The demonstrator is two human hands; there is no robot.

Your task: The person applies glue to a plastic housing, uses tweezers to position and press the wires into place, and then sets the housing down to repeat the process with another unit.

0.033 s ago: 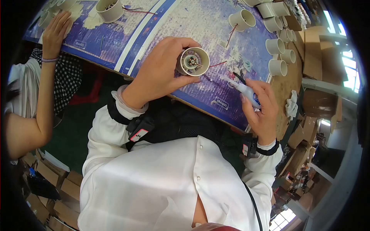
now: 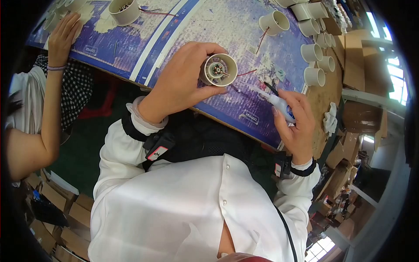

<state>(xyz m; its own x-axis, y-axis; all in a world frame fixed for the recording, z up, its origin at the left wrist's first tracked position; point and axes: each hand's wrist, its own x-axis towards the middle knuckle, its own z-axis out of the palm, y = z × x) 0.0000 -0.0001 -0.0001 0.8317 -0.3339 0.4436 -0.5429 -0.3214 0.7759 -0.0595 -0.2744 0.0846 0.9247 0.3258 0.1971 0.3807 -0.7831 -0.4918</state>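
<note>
My left hand [image 2: 179,81] is wrapped round a white round cup-like housing [image 2: 232,70], fingers on its far side and thumb on its near side. The open top faces me and shows a small motor with copper windings [image 2: 217,70] inside. A thin red wire [image 2: 247,72] sticks out to the right of the housing. Between the fingers and thumb of my right hand [image 2: 299,124] is a small translucent squeeze bottle [image 2: 283,107], its narrow nozzle pointing left toward the housing and apart from it. A thin black piece [image 2: 271,88] shows beside the nozzle; what it is, I cannot tell.
A blue, scuffed sheet [image 2: 192,37] covers the table. Several white housings [image 2: 312,52] stand along the right; one with red wires [image 2: 274,23] is farther back, another [image 2: 125,12] at far left. A co-worker's hand [image 2: 64,35] rests at left. A crumpled white tissue [image 2: 330,118] lies at right.
</note>
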